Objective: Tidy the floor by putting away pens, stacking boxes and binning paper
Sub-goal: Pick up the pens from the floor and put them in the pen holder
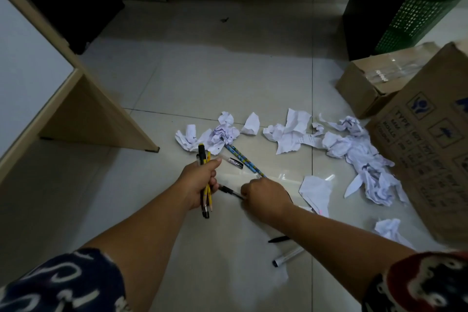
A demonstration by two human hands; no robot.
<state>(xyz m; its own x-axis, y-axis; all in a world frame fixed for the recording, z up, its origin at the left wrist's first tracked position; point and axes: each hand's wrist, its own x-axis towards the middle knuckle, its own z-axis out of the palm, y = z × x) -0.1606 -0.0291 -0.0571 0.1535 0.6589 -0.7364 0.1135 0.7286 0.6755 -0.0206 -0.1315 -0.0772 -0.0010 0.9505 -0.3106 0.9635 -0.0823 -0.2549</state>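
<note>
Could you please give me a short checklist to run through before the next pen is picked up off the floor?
1. Left hand grips the bundle of yellow and black pens: ok.
2. Right hand has hold of the black-tipped clear pen: cannot tell.
3. Blue patterned pencil collected: not ok, on the tiles.
4. Two pens under the right forearm collected: not ok.
5. Green mesh bin within view: ok.

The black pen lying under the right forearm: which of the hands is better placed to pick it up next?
Probably the right hand: it is nearer the black pen, while the left hand already grips a bundle of pens.
</note>
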